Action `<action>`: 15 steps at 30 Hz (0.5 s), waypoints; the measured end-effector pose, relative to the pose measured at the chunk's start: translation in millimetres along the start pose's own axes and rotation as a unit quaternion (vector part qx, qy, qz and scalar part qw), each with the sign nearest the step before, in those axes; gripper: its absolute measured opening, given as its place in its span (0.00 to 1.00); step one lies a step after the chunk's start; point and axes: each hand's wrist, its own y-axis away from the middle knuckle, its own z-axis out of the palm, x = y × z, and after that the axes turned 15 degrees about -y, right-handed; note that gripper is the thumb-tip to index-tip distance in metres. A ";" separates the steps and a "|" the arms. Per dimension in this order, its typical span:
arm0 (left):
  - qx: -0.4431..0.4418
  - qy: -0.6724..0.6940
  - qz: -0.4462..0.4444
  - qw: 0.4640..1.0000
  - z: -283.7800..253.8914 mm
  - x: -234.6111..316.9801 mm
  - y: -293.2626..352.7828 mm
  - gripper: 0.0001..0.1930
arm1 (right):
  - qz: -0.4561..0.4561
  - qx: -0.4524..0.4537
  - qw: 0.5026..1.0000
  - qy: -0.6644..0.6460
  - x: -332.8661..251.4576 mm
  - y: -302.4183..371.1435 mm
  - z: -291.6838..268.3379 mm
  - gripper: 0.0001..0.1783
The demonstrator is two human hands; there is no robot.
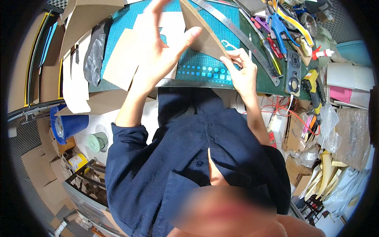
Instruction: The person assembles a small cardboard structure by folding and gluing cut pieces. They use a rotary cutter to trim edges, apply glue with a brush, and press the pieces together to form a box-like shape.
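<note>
A brown cardboard panel (203, 37) stands tilted over the green cutting mat (197, 73), its long edge running from the top of the view down toward me. My right hand (244, 73) pinches that panel's near right corner between thumb and fingers. To its left, my left hand (160, 55) is raised with thumb and fingers spread. The left thumb overlaps the panel in view; whether it touches, I cannot tell. Under and beside my left hand lie pale cardboard pieces (122, 59). A white-handled pair of scissors (228, 45) is partly hidden behind the panel.
A long steel ruler (241, 37) crosses the mat diagonally. Right of it lie a screwdriver (271, 57), a blue air gun (277, 31) and a yellow-black tool (312, 85). Black plastic (94, 53) and folded cardboard (77, 85) crowd the left side. A blue bin (69, 124) stands below.
</note>
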 end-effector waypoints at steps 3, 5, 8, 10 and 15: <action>-0.086 0.149 -0.075 0.982 30.1 -2.5 23.8 0.35 | 0.013 -0.017 0.997 0.079 -10.0 5.1 5.5 0.09; -0.013 0.118 -0.073 0.990 46.4 -2.3 30.4 0.35 | -0.017 0.005 0.995 0.096 -5.1 8.1 6.2 0.09; 0.073 0.047 -0.093 0.992 55.3 3.2 34.9 0.35 | -0.052 0.024 0.990 0.131 -9.4 7.8 8.3 0.08; 0.119 0.076 -0.124 0.982 63.9 2.8 38.9 0.31 | -0.067 0.019 0.988 0.136 -8.7 6.5 7.4 0.08; 0.142 0.081 -0.168 0.972 62.9 14.6 32.8 0.29 | -0.058 0.014 0.990 0.131 -7.6 4.0 8.1 0.09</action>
